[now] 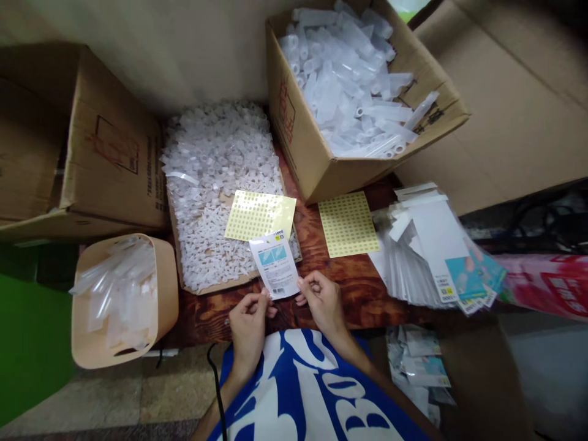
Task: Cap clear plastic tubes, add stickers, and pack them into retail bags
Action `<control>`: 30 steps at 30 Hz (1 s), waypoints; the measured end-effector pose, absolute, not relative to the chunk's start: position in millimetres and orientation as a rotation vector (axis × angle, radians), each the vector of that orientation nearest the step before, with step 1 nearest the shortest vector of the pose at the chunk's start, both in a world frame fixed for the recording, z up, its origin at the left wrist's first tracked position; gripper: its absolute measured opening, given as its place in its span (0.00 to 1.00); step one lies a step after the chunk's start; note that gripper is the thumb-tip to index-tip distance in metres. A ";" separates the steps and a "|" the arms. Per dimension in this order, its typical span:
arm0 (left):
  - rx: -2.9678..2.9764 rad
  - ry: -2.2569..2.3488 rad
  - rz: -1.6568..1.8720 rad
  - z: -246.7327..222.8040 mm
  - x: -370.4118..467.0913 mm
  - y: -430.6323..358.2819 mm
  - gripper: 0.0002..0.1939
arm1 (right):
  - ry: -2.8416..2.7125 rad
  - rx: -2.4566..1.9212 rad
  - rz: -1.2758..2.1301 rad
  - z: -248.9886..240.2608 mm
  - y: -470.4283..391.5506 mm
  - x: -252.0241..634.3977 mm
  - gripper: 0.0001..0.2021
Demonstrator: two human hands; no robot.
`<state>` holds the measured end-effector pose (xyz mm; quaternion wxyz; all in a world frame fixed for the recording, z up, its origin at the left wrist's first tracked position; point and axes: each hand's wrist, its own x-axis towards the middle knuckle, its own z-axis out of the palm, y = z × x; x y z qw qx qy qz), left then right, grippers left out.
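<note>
A white printed card [277, 269] with blue pictures, small text and a barcode is held up over the table edge. My left hand [248, 324] pinches its lower left corner between thumb and fingers. At the lower right edge, my right hand [323, 301] has its thumb and fingers closed on the same card. Just behind it lies a pale yellow sheet of small stickers [250, 214], partly over a cardboard tray. Another yellow sticker sheet [348, 228] rests on the dark wooden table [353, 275] to the right.
Small white plastic pieces [220, 159] fill the tray. Translucent tubes [340, 73] fill a cardboard box [307, 147] behind. A beige bin [168, 288] holds clear pieces at left, beside another carton [114, 147]. Packaged cards [427, 245] are stacked right; more packs [420, 361] lie below.
</note>
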<state>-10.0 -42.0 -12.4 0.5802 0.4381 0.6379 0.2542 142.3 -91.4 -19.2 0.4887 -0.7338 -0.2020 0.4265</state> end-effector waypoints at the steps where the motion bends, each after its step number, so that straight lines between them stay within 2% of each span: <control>1: 1.014 1.492 0.591 -13.1 -9.3 -41.5 0.19 | -0.522 -1.803 1.022 -18.8 -91.0 141.6 0.19; 11: 0.909 1.425 0.547 -19.6 -8.0 -38.0 0.26 | -0.752 -2.052 0.756 -21.0 -81.1 138.0 0.23; 19: 0.588 1.336 0.572 -0.8 -22.3 -33.9 0.33 | -0.498 -1.939 0.892 -20.8 -82.3 138.9 0.24; 25: 0.760 1.185 0.627 -6.2 -12.0 -35.5 0.21 | -0.416 -1.745 0.980 -23.1 -92.7 146.8 0.25; 30: 0.829 1.107 0.617 -4.8 -8.1 -31.5 0.18 | -0.308 -1.556 1.040 -13.9 -97.2 154.5 0.26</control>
